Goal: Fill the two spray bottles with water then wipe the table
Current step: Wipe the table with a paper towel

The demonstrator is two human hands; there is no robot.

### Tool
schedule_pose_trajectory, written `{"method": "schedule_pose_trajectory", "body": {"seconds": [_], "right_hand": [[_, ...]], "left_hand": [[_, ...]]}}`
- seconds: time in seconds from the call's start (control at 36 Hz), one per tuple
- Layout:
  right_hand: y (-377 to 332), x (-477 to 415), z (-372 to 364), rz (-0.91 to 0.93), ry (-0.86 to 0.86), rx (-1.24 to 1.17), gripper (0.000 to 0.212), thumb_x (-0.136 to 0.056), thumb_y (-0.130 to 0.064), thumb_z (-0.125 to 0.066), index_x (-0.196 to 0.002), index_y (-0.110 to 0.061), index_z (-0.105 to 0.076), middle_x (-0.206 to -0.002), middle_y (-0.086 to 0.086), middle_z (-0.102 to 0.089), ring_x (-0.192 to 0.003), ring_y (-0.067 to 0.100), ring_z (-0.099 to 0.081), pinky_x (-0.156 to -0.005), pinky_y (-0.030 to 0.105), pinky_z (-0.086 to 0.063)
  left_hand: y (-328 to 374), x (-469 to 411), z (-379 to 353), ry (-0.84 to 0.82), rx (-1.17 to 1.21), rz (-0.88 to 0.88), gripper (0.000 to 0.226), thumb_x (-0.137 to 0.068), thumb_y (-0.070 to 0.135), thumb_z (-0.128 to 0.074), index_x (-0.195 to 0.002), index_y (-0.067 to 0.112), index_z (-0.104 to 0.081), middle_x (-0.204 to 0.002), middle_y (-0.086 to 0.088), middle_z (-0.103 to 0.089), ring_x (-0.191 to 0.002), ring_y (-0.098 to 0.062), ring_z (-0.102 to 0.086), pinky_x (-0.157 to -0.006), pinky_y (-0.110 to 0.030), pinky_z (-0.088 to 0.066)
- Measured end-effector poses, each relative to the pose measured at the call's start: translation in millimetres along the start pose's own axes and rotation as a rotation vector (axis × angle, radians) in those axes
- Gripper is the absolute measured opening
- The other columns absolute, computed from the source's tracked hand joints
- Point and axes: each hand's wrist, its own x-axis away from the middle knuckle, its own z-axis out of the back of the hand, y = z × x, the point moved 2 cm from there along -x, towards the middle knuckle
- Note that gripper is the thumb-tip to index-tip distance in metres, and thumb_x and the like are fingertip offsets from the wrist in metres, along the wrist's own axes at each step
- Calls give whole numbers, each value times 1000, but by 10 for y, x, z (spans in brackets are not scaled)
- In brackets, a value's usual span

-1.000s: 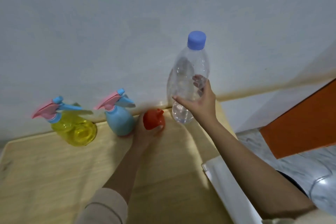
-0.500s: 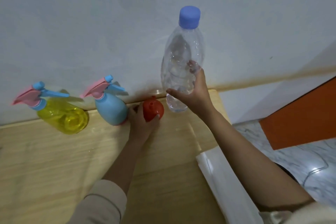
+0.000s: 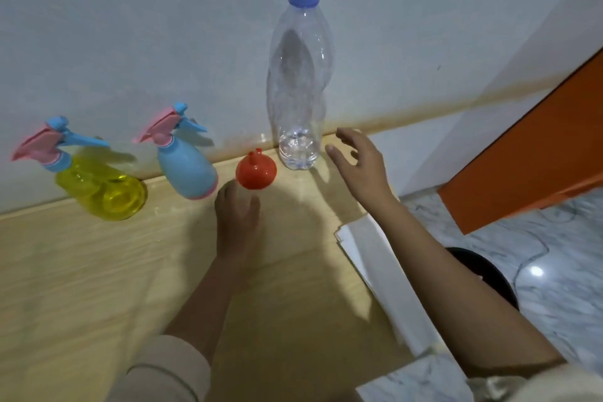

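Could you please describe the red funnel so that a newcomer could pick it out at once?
Look along the far edge of the wooden table, where it meets the white wall. Between the blue spray bottle and the tall clear water bottle sits the funnel, just beyond the left hand. It is the only red thing there, small and round, with neither trigger nor cap.

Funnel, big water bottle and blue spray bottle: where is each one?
funnel (image 3: 256, 174): head view, on its red cone.
water bottle (image 3: 300, 75): head view, on the middle of its clear body.
blue spray bottle (image 3: 187, 173): head view, on its blue body.
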Motion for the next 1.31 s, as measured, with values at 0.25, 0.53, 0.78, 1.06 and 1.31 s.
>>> {"method": "schedule_pose_trajectory", "body": {"seconds": [0.25, 0.53, 0.78, 1.06, 1.31], "right_hand": [[604, 1383, 405, -122, 165, 224, 20, -90, -17, -58, -105, -11, -69, -109, -1, -68, -103, 15, -61, -89, 32, -49], [866, 1827, 346, -161, 84, 563, 34, -82, -40, -66, -107, -17, -68, -116, -1, -65, -106, 21, -57, -89, 40, -43], [847, 1820, 303, -195, 152, 507, 22, -91, -28, -55, -98, -13, -71, -109, 5, -68, -98, 25, -59, -83, 40, -45], [797, 1826, 359, -263, 227, 296, 24, -92, -24, -54, -101, -11, -72, -112, 5, -68, -104, 20, -60, -90, 35, -46], [611, 1659, 564, -265, 341, 199, 25, -93, -28, -53, -100, -13, -71, -101, 4, -70, -82, 12, -60, -65, 16, -42]], "left_hand": [[-868, 1183, 539, -24, -231, -2, 48, -94, 12, -53, -137, -4, -42, -148, -20, -34, -139, -30, -30, -114, -32, -20], [-1162, 1801, 643, -2, -393, -133, 64, -88, 37, -32, -126, -10, -52, -136, -26, -48, -130, -40, -42, -108, -51, -29], [-1140, 1864, 646, 36, -399, -123, 67, -87, 40, -30, -128, -8, -51, -140, -23, -46, -133, -36, -40, -112, -47, -25], [-1094, 1861, 657, 47, -364, -87, 65, -84, 39, -36, -130, -7, -51, -141, -21, -46, -134, -35, -39, -113, -44, -23], [-1092, 1844, 654, 35, -392, -85, 67, -84, 41, -32, -130, -6, -51, -141, -21, -46, -133, -34, -41, -112, -45, -24]]}}
